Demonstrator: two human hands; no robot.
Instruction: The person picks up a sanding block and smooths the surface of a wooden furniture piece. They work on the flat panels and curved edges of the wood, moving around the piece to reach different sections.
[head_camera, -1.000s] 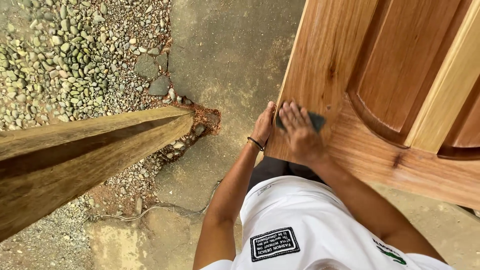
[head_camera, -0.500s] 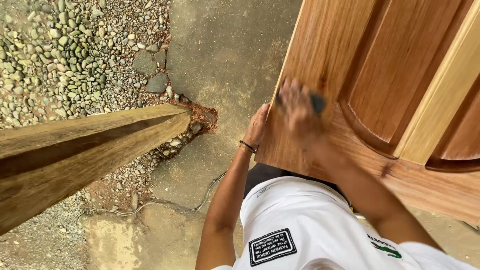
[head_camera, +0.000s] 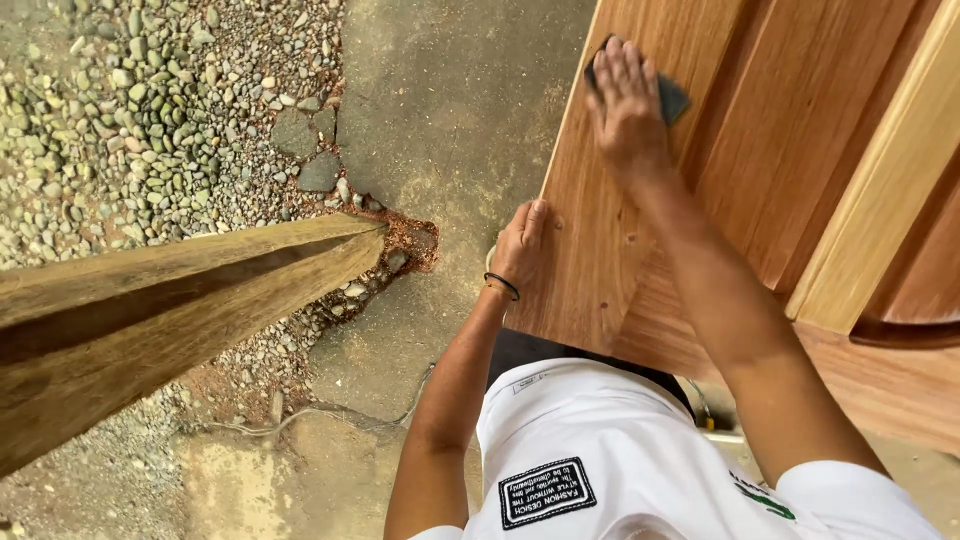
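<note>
A varnished wooden panelled door (head_camera: 600, 250) lies flat in front of me, filling the right side of the view. My right hand (head_camera: 625, 100) presses a dark piece of sandpaper (head_camera: 671, 98) flat on the door's left stile, far up from me. My left hand (head_camera: 520, 245), with a black band on the wrist, grips the door's left edge near its closest corner. My white shirt shows at the bottom.
A thick wooden post (head_camera: 150, 310) stands at the left, set in the ground with reddish soil at its base. Gravel and pebbles (head_camera: 150, 110) cover the upper left. Bare concrete floor (head_camera: 440, 110) runs between post and door. A thin cable (head_camera: 330, 415) lies on the ground.
My right hand slid the sandpaper up the door's stile, away from me, from near the closest corner. My left hand kept its hold on the edge.
</note>
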